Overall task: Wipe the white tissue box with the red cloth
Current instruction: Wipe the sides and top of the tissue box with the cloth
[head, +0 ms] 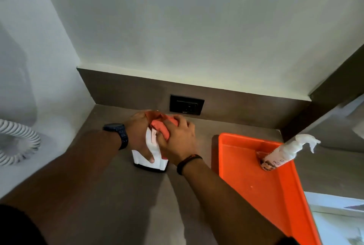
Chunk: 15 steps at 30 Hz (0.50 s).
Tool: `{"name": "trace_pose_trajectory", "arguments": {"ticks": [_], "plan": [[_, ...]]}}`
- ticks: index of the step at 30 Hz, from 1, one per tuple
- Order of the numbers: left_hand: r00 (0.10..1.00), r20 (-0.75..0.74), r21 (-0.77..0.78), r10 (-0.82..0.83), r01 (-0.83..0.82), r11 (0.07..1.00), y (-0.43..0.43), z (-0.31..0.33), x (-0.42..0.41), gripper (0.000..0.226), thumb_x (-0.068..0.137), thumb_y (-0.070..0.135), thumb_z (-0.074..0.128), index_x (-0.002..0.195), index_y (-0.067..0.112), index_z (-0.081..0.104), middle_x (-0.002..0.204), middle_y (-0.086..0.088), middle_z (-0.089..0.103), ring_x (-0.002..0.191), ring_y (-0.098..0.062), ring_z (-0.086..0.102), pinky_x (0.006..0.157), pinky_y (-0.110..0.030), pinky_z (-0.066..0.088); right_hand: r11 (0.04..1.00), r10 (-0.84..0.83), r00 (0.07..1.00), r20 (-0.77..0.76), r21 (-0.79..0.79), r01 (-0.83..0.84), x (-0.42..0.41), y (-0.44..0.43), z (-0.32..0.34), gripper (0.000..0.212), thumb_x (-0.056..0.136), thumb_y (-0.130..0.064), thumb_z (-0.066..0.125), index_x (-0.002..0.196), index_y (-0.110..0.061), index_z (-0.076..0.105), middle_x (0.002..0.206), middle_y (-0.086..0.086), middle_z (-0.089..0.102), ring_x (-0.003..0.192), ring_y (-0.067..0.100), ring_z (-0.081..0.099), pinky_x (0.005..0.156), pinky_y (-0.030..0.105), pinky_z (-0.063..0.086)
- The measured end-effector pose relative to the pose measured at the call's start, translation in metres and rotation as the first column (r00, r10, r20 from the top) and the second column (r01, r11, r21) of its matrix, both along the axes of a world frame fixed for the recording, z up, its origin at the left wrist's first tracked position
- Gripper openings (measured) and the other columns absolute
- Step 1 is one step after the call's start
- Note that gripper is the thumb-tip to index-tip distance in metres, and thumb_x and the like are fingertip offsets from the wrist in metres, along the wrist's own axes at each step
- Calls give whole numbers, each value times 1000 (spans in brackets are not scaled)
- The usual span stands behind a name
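The white tissue box (157, 163) with a dark base stands on the brown counter (122, 195), near the back wall. My left hand (138, 134), with a dark watch on the wrist, clasps the box from the left, thumb on its front face. My right hand (178, 138) presses the red cloth (162, 126) onto the top of the box. A white tissue (150, 139) shows between the two hands. The hands and cloth hide most of the box's top.
An orange tray (275, 191) lies to the right, with a white spray bottle (283, 152) leaning in its far corner. A black wall socket (186, 104) sits just behind the box. A white coiled cord (17, 142) rests at the left wall.
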<state>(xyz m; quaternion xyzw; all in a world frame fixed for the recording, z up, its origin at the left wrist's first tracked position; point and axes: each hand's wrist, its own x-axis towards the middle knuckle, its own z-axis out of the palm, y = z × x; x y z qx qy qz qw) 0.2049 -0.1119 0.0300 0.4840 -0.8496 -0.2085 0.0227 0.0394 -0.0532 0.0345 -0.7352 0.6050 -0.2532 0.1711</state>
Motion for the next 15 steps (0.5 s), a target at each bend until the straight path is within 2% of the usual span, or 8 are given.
{"name": "trace_pose_trajectory", "arguments": {"ticks": [3, 6, 11, 15], "plan": [[1000, -29, 12, -4, 4, 1000, 4, 7, -1, 123, 23, 68, 82, 132, 29, 39, 133, 9, 41, 121, -12, 37, 108, -32, 26, 1000, -30, 999, 41, 11, 29, 7, 3, 10, 33, 91, -24, 58, 122, -14, 62, 126, 18, 57, 116, 38, 44, 96, 49, 39], [999, -19, 12, 38, -37, 999, 5, 6, 1, 123, 21, 68, 83, 131, 32, 40, 137, 5, 46, 124, -17, 44, 108, -34, 33, 999, 15, 997, 70, -41, -12, 8, 9, 1, 34, 85, -20, 64, 118, -13, 64, 124, 22, 58, 112, 42, 48, 92, 52, 44], [995, 9, 30, 99, -99, 995, 4, 2, 0, 133, 16, 74, 77, 135, 35, 30, 139, 3, 44, 125, -21, 43, 107, -43, 38, 993, -114, 986, 125, 23, 112, -2, 0, -11, 34, 88, -25, 61, 120, -17, 63, 127, 19, 54, 111, 39, 48, 95, 46, 43], [998, 11, 18, 58, -58, 998, 4, 2, 0, 120, 22, 64, 87, 130, 33, 43, 138, 4, 46, 125, -18, 43, 108, -33, 32, 999, 27, 996, 85, 40, -31, 5, 6, -12, 39, 85, -34, 51, 119, -19, 62, 130, 19, 52, 111, 41, 44, 92, 46, 41]]}}
